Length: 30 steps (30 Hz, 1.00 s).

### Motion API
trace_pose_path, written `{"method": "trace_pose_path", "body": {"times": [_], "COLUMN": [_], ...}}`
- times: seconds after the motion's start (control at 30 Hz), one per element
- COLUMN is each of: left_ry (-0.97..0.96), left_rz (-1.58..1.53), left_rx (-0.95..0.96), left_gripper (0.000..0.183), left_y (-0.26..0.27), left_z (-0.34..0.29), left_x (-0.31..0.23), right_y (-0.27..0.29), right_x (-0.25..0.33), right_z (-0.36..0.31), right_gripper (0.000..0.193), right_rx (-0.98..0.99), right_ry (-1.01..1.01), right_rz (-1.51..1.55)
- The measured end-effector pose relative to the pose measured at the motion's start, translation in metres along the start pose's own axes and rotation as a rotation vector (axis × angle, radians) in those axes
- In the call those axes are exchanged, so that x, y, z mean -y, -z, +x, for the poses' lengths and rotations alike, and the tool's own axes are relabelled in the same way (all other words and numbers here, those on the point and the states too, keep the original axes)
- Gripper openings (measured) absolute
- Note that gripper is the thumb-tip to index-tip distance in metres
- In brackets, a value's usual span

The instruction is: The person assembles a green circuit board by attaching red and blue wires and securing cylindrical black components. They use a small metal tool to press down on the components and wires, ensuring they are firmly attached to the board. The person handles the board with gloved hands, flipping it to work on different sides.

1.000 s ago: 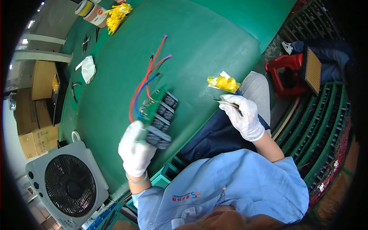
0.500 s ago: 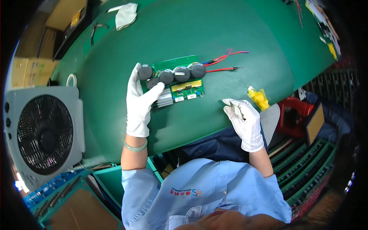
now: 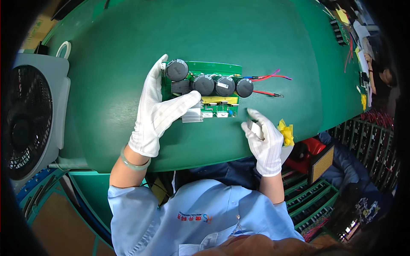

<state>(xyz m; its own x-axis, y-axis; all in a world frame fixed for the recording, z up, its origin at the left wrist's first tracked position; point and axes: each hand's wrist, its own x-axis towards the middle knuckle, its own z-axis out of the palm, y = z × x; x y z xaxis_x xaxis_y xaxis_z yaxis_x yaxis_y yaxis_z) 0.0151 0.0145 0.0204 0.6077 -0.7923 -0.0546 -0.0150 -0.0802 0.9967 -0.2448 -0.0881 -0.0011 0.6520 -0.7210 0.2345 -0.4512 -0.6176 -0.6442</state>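
We now have the circuit board (image 3: 213, 67) over the table (image 3: 205, 34), red leads (image 3: 267, 93) swung rightward, capacitors (image 3: 204, 85) accessible, left hand (image 3: 156, 117) fingers gripping its left end, right hand (image 3: 265, 141) fingers closed on a mostly hidden object (image 3: 256, 129).

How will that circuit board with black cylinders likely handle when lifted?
The circuit board probably feels stiff, being a flat panel. Its four bulky black cylinders likely make it top-heavy. The thin red wires trailing off one end would probably dangle.
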Motion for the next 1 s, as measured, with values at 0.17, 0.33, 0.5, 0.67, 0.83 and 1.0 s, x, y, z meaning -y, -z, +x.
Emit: {"method": "trace_pose_path", "body": {"times": [0.17, 0.33, 0.5, 0.67, 0.83, 1.0], "left_ry": [0.014, 0.04, -0.02, -0.052, -0.008, -0.005], "left_rz": [-0.023, -0.059, 0.002, -0.014, -0.101, -0.071], "left_rx": [0.024, 0.003, 0.025, 0.038, 0.044, 0.038], "left_gripper": [0.105, 0.106, 0.107, 0.109, 0.111, 0.112], "left_y": [-0.002, -0.006, -0.004, -0.005, -0.006, -0.008], "left_z": [-0.002, -0.004, -0.007, -0.008, -0.009, -0.007], "left_x": [-0.006, -0.014, -0.007, -0.004, -0.007, -0.01], "right_y": [0.008, 0.018, 0.022, 0.026, 0.028, 0.028], "right_x": [0.011, 0.011, 0.012, 0.011, 0.005, -0.009], "right_z": [0.01, 0.02, 0.026, 0.027, 0.031, 0.028], "right_gripper": [0.038, 0.035, 0.036, 0.034, 0.035, 0.041], "right_rx": [0.067, 0.2, 0.216, 0.251, 0.268, 0.296], "right_ry": [0.042, 0.159, 0.184, 0.197, 0.265, 0.324], "right_rz": [0.016, -0.128, -0.166, -0.188, -0.171, -0.138]}}
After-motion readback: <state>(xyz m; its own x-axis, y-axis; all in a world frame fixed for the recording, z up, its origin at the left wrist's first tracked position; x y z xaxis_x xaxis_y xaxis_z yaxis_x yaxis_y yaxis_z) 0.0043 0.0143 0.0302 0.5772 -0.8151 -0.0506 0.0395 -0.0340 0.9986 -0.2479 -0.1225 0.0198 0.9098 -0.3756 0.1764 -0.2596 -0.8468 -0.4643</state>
